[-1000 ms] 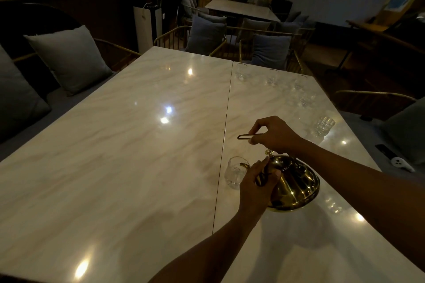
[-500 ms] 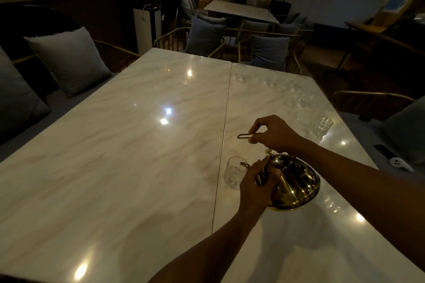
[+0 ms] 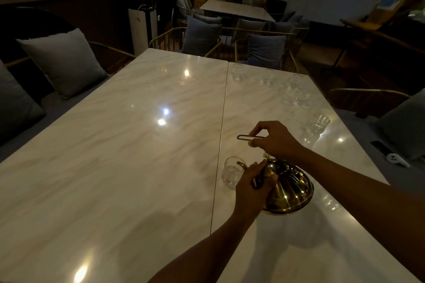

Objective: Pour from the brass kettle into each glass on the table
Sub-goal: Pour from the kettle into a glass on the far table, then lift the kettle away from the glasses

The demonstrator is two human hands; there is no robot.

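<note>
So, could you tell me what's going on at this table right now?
A person is pouring from a brass kettle into the nearest glass. The right hand holds the kettle's wire handle; the left hand steadies its body, spout tipped over the glass. More glasses, such as one near the right edge, wait farther along the table.

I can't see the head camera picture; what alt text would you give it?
A person tilts a brass kettle so its spout hangs over a small glass on a white marble table, the right hand gripping the wire handle and the left hand steadying the body. More glasses stand along the table's far right side, in a dim room with cushioned chairs.
</note>
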